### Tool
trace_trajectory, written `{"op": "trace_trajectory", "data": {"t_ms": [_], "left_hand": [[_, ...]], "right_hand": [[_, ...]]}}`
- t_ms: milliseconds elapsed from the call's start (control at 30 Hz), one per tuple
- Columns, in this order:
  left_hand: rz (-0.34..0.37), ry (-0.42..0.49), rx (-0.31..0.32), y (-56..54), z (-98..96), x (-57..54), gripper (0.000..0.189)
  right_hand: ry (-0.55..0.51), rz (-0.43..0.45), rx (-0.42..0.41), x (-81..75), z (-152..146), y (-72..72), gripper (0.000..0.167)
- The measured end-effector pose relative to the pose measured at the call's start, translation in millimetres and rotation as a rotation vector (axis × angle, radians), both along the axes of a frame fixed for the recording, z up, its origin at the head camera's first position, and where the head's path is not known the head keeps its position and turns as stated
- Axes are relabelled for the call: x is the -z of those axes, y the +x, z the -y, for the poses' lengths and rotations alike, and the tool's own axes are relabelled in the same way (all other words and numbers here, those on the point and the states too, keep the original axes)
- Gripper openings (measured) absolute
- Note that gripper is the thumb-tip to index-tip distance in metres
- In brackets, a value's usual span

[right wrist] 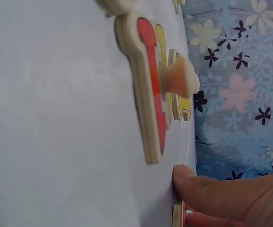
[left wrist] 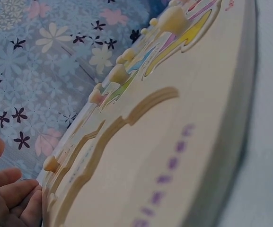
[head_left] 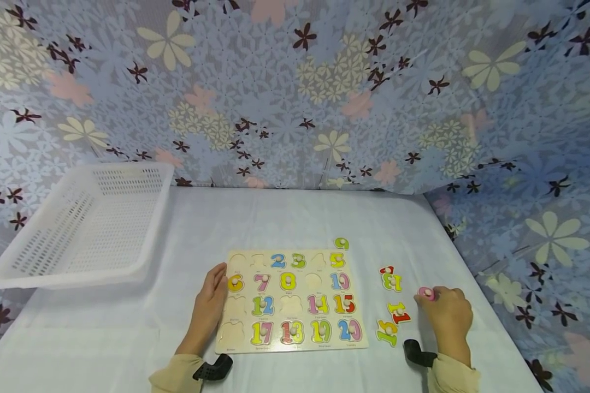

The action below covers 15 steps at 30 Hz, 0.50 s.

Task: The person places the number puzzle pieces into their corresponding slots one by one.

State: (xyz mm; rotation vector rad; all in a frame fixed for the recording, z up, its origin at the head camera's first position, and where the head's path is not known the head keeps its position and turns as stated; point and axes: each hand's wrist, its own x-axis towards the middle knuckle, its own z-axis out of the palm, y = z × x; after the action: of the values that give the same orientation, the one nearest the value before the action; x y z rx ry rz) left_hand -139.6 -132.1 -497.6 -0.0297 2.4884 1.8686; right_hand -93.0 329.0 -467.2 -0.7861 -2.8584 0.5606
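A wooden number puzzle board (head_left: pixel 275 322) lies on the white cloth, many colored number pieces with knobs in its recesses. Other recesses, such as the lower-left one (left wrist: pixel 127 156), show bare wood. Along the board's left edge rests my left hand (head_left: pixel 210 300), fingers touching it. To the right of the board, my right hand (head_left: pixel 447 311) pinches a pink rounded number piece (head_left: pixel 426 293); the fingers partly hide it. In the right wrist view only the edge of that piece (right wrist: pixel 177 215) shows below the thumb. A red and yellow 11 piece (head_left: pixel 399 313) lies nearest this hand.
A green and orange piece (head_left: pixel 387 332), a green and yellow 13 piece (head_left: pixel 392 282) and a small red piece (head_left: pixel 386 270) lie right of the board. A green 9 piece (head_left: pixel 341 243) sits at its top edge. At left stands a white basket (head_left: pixel 149 240).
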Motion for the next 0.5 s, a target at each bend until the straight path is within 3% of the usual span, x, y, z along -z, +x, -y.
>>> {"op": "trace_trajectory", "data": {"t_ms": [267,500], "left_hand": [[-0.013,-0.005,-0.009,1.6,0.4,-1.2,0.048],[-0.003,0.018,0.001,0.9,-1.2,-2.4,0.048]], "right_hand": [[0.001,-0.112,0.027,5.1,1.6,4.7,0.044],[-0.11,-0.169,0.047,-3.9,7.2,-2.3,0.045]]}}
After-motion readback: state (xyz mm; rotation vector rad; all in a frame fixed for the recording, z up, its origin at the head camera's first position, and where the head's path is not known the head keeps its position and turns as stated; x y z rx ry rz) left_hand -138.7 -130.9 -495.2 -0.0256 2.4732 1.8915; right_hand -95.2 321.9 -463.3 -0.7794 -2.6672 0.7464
